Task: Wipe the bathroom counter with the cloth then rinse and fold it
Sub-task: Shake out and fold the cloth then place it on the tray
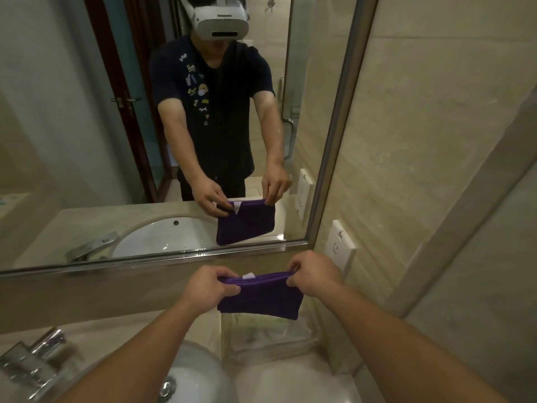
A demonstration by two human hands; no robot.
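Observation:
A purple cloth (261, 298), folded into a small rectangle with a white label at its top edge, hangs in the air above the right part of the beige counter (122, 330). My left hand (207, 286) pinches its upper left corner. My right hand (313, 279) pinches its upper right corner. The folded top edge is stretched between both hands, and the cloth hangs down over a clear tray.
A white sink basin (197, 370) with a metal drain lies below my arms. A chrome tap (35, 362) stands at the left. A clear plastic tray (270, 335) sits on the counter's right end. A mirror (87, 141) is ahead, with a white wall socket (338, 245) to its right.

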